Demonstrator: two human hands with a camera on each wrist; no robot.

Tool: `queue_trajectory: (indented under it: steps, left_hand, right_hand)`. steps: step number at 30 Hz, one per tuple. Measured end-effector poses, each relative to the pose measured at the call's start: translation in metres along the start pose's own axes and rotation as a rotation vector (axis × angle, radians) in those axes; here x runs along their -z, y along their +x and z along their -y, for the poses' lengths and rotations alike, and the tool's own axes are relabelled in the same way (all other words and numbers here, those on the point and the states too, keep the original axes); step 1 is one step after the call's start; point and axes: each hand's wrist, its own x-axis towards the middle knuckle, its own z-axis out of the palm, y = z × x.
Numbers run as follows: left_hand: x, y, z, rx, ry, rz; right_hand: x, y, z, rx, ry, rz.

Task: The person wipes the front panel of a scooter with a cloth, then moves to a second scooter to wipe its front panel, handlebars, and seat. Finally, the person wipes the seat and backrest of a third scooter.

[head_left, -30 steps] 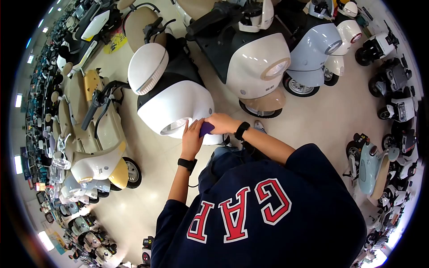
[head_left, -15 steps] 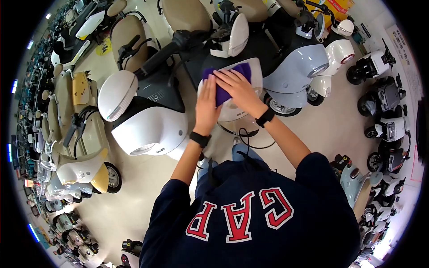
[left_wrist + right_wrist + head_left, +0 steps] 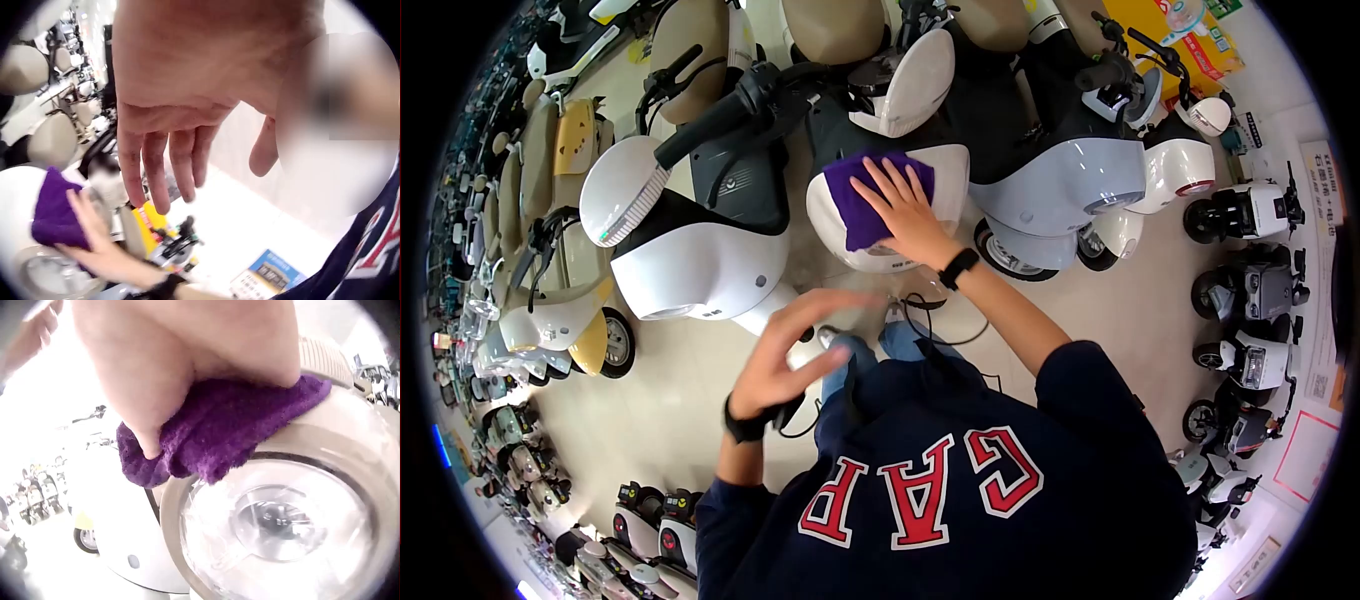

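My right hand (image 3: pixel 912 222) lies spread on a purple cloth (image 3: pixel 855 208), fingers straight, pressing it to the cream front panel (image 3: pixel 952 178) of a scooter. In the right wrist view the cloth bunches under the palm and thumb, along the upper rim of the round headlight (image 3: pixel 275 519); most fingertips are hidden there. My left hand (image 3: pixel 780 350), blurred in the head view, hangs in the air near my body, apart from the scooter. From the left wrist view its fingers (image 3: pixel 156 165) are loosely extended, thumb apart, with nothing in them.
A white scooter (image 3: pixel 700 270) stands close on the left, its black handlebar grip (image 3: pixel 700 135) reaching toward the cream one. On the right is a pale blue scooter (image 3: pixel 1070 185). A black cable (image 3: pixel 945 335) loops near my legs. More scooters line both sides.
Both hands moved from the white scooter onto the cream one with the purple cloth. Since then the left hand has lifted off and drawn back toward my body; the right stays on the cloth.
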Motion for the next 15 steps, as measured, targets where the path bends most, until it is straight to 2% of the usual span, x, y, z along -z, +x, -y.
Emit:
queue_trajectory:
  steps: [1, 2, 3, 4, 5, 8, 10, 11, 13, 15]
  left_hand:
    - [0.003, 0.002, -0.034, -0.07, -0.036, 0.047]
    - [0.002, 0.003, -0.053, -0.284, -0.09, 0.078]
    - [-0.005, 0.01, -0.065, -0.595, -0.237, 0.138]
    - [-0.008, 0.019, -0.089, -0.825, -0.256, 0.238]
    - [-0.013, 0.023, -0.111, -0.97, -0.342, 0.283]
    - [-0.039, 0.002, -0.151, -0.994, -0.469, 0.096]
    - [-0.053, 0.005, -0.155, -1.098, -0.541, -0.052]
    - [-0.069, 0.013, -0.152, -1.21, -0.572, -0.201]
    - [-0.074, 0.014, -0.149, -1.332, -0.606, -0.331]
    - [-0.059, 0.01, -0.153, -1.321, -0.594, -0.291]
  right_hand:
    - [-0.005, 0.007, -0.002, 0.021, -0.03, -0.023]
    - [-0.004, 0.014, -0.004, 0.05, -0.039, -0.018]
    - [-0.011, 0.021, -0.011, 0.094, -0.071, -0.042]
    - [-0.012, 0.026, -0.014, 0.106, -0.047, -0.031]
    - [-0.012, 0.03, -0.016, 0.12, -0.025, -0.023]
    - [-0.015, 0.027, -0.015, 0.098, -0.02, -0.053]
    - [-0.011, 0.014, -0.006, 0.061, -0.032, -0.081]
    - [-0.007, 0.009, -0.003, 0.048, -0.022, -0.079]
    - [0.0, -0.006, 0.001, 0.014, 0.006, -0.073]
    - [0.001, -0.019, -0.003, -0.039, 0.013, -0.058]
